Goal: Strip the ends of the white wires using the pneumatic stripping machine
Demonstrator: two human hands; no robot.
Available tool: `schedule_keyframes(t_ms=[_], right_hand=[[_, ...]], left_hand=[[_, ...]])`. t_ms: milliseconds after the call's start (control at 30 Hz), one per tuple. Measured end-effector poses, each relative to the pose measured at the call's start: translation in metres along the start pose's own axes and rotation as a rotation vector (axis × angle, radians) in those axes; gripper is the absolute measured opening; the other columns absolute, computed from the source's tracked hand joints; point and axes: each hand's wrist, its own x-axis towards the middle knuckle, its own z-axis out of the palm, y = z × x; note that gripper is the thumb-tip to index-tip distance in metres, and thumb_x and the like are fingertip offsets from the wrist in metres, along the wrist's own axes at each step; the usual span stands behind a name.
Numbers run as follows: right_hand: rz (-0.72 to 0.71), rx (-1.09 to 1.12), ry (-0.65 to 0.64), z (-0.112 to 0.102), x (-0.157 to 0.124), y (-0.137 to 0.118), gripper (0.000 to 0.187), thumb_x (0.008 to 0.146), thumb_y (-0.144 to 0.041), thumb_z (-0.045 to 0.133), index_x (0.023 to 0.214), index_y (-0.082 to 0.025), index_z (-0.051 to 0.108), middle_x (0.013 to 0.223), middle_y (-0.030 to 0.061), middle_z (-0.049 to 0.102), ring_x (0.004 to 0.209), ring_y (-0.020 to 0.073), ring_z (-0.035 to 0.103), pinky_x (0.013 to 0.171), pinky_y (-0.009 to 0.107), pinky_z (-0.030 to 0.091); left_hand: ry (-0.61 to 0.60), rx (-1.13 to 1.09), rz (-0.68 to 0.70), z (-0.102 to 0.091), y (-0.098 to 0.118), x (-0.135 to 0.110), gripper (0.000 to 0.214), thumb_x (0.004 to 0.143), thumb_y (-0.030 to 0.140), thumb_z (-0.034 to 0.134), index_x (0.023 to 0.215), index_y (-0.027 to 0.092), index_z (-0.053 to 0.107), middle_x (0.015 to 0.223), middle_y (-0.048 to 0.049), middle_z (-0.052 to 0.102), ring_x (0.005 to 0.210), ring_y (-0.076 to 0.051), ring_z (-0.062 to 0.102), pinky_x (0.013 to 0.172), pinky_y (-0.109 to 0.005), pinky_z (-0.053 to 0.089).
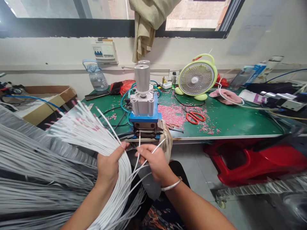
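The fingers [143,152] of the right hand [155,163] are pinched narrowly on a few thin strands, and one single wire [139,140] is held upright with its tip at the mouth of the pneumatic press [144,110], just at the near edge of the tabletop [240,126]. The left hand [109,166] is closed against the bundle of white wires [59,153], which is spread across the lap and fanned out to the left. A good share of the work is judged done from the pink scraps [171,115] heaped beside the press near the orange scissors [195,117], yet much seems left, since many pink-marked tips [82,121] are seen in the fan
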Motion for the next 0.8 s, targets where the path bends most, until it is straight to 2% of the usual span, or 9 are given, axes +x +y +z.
schedule_keyframes(t_ms=[100, 267, 400, 533, 667, 800], right_hand=[[-0.010, 0.195, 0.056, -0.002, 0.004, -0.008, 0.020, 0.066, -0.030, 0.065, 0.073, -0.011, 0.060, 0.065, 0.0013, 0.060, 0.041, 0.0043, 0.043, 0.049, 0.022, 0.041], [0.031, 0.442, 0.079, -0.002, 0.013, -0.019, 0.013, 0.067, -0.024, 0.063, 0.070, -0.012, 0.059, 0.059, -0.0009, 0.055, 0.037, 0.0036, 0.038, 0.044, 0.022, 0.041], [0.039, 0.487, 0.056, -0.003, 0.016, -0.020, 0.011, 0.067, -0.022, 0.062, 0.065, -0.012, 0.058, 0.056, -0.0010, 0.052, 0.037, 0.0034, 0.036, 0.041, 0.021, 0.038], [-0.037, 0.406, 0.017, -0.007, 0.015, -0.014, 0.014, 0.070, -0.026, 0.062, 0.069, -0.013, 0.058, 0.062, -0.0004, 0.053, 0.039, 0.0029, 0.036, 0.043, 0.020, 0.041], [-0.079, 0.263, -0.096, -0.013, 0.005, -0.004, 0.019, 0.072, -0.030, 0.061, 0.069, -0.012, 0.057, 0.061, -0.0004, 0.053, 0.037, 0.0025, 0.035, 0.042, 0.020, 0.040], [-0.044, 0.219, -0.178, -0.021, -0.006, 0.001, 0.019, 0.073, -0.030, 0.059, 0.065, -0.012, 0.056, 0.061, -0.0001, 0.053, 0.039, 0.0036, 0.039, 0.044, 0.021, 0.040]], left_hand=[[0.133, -0.148, 0.019, 0.009, 0.016, 0.007, 0.020, 0.055, 0.015, 0.071, 0.072, 0.013, 0.061, 0.065, 0.0020, 0.062, 0.061, -0.011, 0.060, 0.060, -0.022, 0.048], [0.161, -0.227, 0.063, 0.024, 0.035, 0.015, 0.021, 0.054, 0.015, 0.071, 0.072, 0.013, 0.061, 0.063, 0.0029, 0.059, 0.057, -0.009, 0.058, 0.053, -0.018, 0.048], [0.153, -0.212, 0.063, 0.029, 0.035, 0.017, 0.023, 0.054, 0.015, 0.072, 0.075, 0.013, 0.061, 0.063, 0.0029, 0.059, 0.055, -0.009, 0.057, 0.053, -0.019, 0.048], [0.160, -0.226, 0.025, 0.025, 0.030, 0.019, 0.021, 0.054, 0.015, 0.071, 0.072, 0.012, 0.062, 0.062, 0.0027, 0.059, 0.054, -0.009, 0.058, 0.054, -0.020, 0.050], [0.097, -0.225, -0.150, 0.010, 0.020, 0.017, 0.019, 0.055, 0.015, 0.069, 0.072, 0.012, 0.061, 0.063, 0.0006, 0.062, 0.054, -0.011, 0.059, 0.054, -0.021, 0.050], [-0.094, -0.198, -0.259, -0.009, 0.000, 0.002, 0.024, 0.054, 0.014, 0.071, 0.073, 0.016, 0.056, 0.060, 0.0032, 0.060, 0.054, -0.010, 0.058, 0.054, -0.020, 0.047]])
